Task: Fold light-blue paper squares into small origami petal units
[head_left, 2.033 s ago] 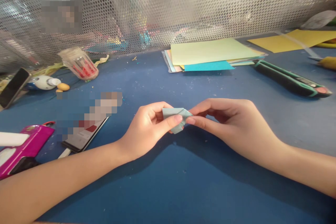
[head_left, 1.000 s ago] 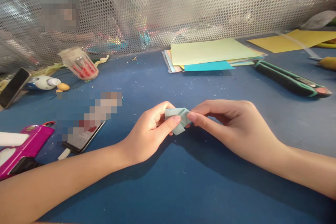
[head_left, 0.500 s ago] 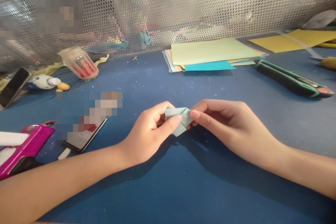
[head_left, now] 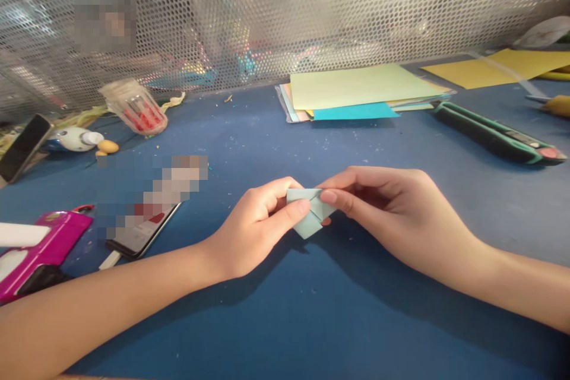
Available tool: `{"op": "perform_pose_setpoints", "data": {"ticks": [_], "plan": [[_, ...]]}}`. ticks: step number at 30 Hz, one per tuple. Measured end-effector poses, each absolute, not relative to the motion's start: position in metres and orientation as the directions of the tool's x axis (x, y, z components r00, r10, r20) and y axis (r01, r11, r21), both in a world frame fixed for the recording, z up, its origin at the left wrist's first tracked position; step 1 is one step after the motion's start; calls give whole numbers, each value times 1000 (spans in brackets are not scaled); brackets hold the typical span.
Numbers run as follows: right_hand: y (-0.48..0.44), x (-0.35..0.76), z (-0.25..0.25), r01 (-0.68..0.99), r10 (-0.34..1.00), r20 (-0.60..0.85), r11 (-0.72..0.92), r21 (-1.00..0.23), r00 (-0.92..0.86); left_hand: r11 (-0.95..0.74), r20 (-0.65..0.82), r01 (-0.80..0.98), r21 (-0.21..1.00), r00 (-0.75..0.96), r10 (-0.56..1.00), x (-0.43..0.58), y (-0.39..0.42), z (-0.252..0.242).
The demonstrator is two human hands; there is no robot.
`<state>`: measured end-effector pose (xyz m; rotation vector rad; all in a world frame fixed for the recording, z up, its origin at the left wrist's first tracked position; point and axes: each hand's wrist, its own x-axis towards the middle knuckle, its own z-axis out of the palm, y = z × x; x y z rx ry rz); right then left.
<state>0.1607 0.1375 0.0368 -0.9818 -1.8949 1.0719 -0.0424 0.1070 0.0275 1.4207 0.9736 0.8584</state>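
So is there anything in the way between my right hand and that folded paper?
Nothing visible: your right hand pinches the folded paper at its right side, while your left hand grips it from the left.

Moderate light seems to come from above and ahead, glaring on the perforated metal sheet [head_left: 312, 0], paling the blue tabletop [head_left: 249, 332] at right and throwing soft shadows viewerward from the left hand [head_left: 260, 231] and right hand [head_left: 396, 208]. Beyond the sheet everything blurs; edges look stretched, and pixelated blocks cover part of the lit phone [head_left: 133, 239].
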Motion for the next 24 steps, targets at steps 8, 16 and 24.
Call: {"op": "perform_pose_setpoints", "data": {"ticks": [8,16,24], "plan": [[137,165,26,246,751,490,627,-739,-442,-85,31,171,982,295,955,-41,109,29],[140,166,26,261,724,486,653,-711,-489,-45,52,-48,998,151,987,-39,111,27],[138,164,28,269,734,461,637,-723,-499,15,13,-110,994,251,968,-40,112,26]]}}
